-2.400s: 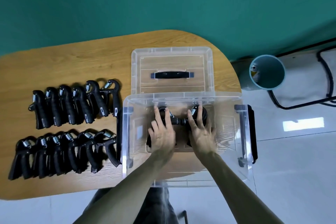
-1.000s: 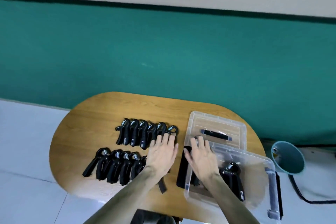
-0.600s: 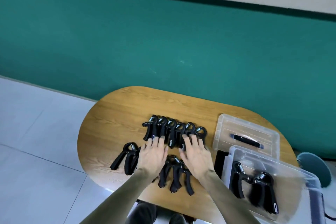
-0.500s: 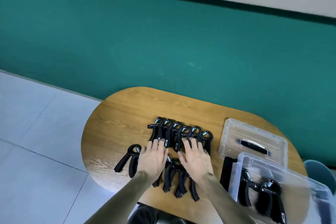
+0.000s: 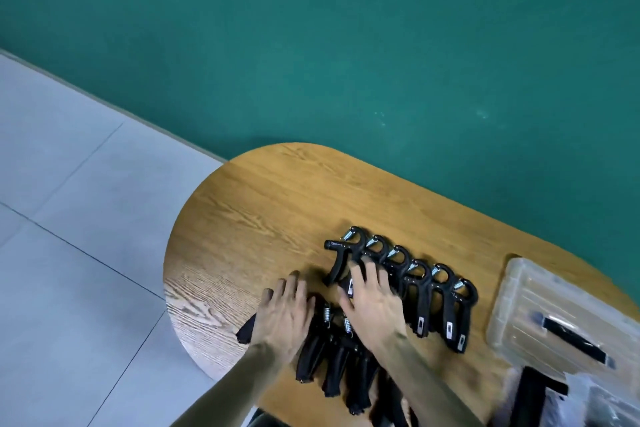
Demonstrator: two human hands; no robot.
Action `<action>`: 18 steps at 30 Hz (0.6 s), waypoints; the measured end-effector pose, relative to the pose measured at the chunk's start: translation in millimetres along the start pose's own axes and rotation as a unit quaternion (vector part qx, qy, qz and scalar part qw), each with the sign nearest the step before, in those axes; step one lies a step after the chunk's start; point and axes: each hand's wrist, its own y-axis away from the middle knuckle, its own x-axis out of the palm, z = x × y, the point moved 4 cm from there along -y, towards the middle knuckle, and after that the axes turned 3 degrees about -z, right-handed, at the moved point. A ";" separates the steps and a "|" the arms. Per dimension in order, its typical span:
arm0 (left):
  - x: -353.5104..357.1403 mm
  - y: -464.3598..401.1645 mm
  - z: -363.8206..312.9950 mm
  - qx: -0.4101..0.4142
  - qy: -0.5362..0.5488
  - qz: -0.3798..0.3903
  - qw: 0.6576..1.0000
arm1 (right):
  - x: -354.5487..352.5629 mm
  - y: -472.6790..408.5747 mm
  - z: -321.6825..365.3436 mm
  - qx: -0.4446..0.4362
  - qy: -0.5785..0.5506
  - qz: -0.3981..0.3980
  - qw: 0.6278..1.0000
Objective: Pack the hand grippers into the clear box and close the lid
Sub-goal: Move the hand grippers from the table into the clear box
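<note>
Farthest left I see pale floor tiles (image 5: 69, 236) running up to a green wall (image 5: 346, 45), with the rounded end of the wooden table (image 5: 249, 218) coming in beside them.

My left hand (image 5: 284, 314) lies palm down over the left end of the near row of hand grippers (image 5: 332, 364). Its fingers are spread and nearly straight, resting on the black handles; this grip is flat and wide, and I cannot see it closed around anything. One handle tip pokes out from under the wrist side of the hand.

My right hand (image 5: 375, 305) lies just beside it, also palm down. Its fingers (image 5: 360, 276) reach onto the leftmost pieces of the far row of hand grippers (image 5: 426, 291). They look extended and only slightly bent, though motion blur keeps me from telling whether they have hold of a handle.

The far row stands side by side with spring ends pointing away from me, running right across the table.

Further right, the clear lid (image 5: 519, 305) lies flat on the table with its dark handle (image 5: 571, 340) up. At the bottom right corner, a blurred part of the clear box (image 5: 595, 402) shows, well apart from both hands.
</note>
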 end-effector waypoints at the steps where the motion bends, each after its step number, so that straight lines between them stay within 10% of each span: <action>1: 7.4 -3.7 5.2 0.001 0.003 0.001 1.000 | 7.9 -7.4 2.6 0.002 -0.001 -0.005 1.000; 18: 89.5 5.3 37.9 -0.038 0.140 -0.037 0.989 | 82.5 -62.3 35.4 0.038 0.020 -0.037 0.998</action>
